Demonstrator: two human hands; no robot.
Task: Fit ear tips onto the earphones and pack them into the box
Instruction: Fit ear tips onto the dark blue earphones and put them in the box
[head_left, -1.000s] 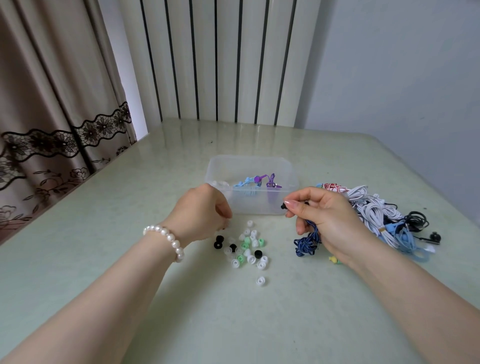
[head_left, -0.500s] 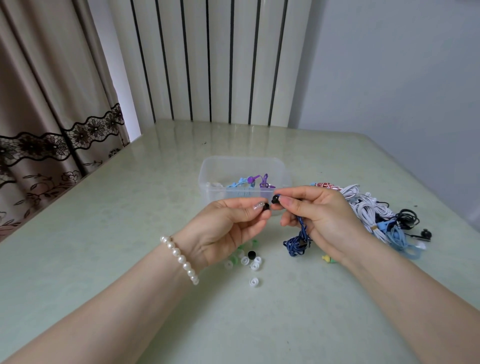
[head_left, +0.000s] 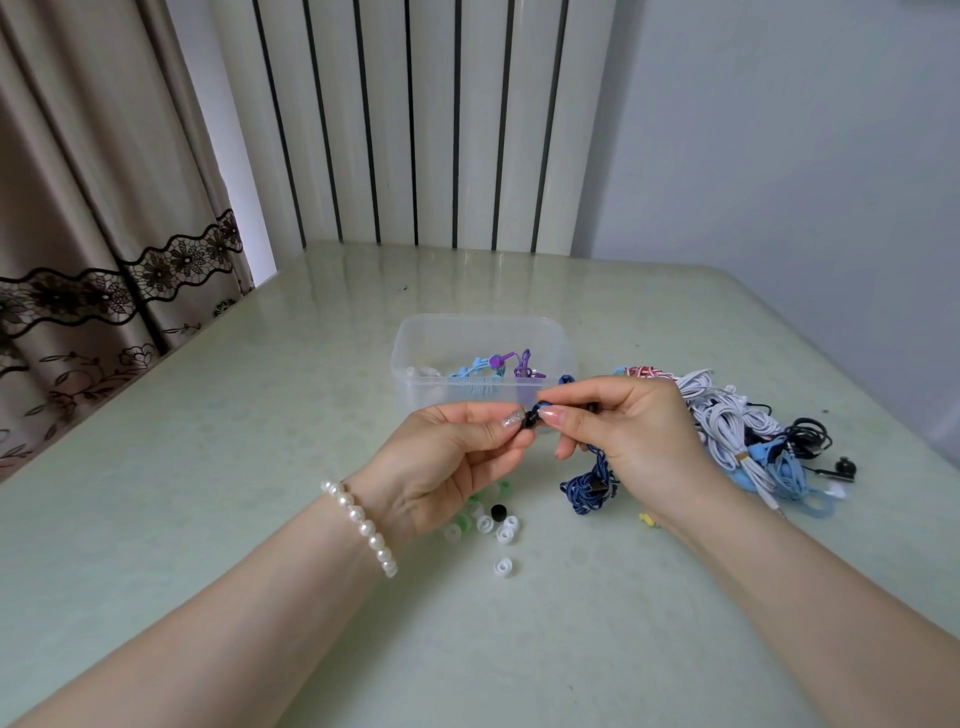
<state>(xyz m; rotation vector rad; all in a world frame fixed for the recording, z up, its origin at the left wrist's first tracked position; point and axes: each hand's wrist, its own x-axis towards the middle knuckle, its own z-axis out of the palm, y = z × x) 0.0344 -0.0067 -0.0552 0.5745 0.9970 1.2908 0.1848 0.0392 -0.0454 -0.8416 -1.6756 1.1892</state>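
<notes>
My left hand pinches a small black ear tip between thumb and forefinger. Touching it from the right, my right hand grips the bud of a dark blue braided earphone, whose coiled cable hangs down to the table. Both hands meet just in front of the clear plastic box, which holds light blue and purple earphones. Loose white, green and black ear tips lie on the table under my left hand, partly hidden by it.
A tangled pile of white, red-striped, blue and black earphones lies at the right, behind my right hand. One white ear tip sits apart, nearer me. A curtain hangs beyond the table's left edge, a ribbed radiator panel at the back.
My left hand rose from the ear tip pile with a black tip and came to the right hand. The tip and the earphone bud now touch in front of the box.
</notes>
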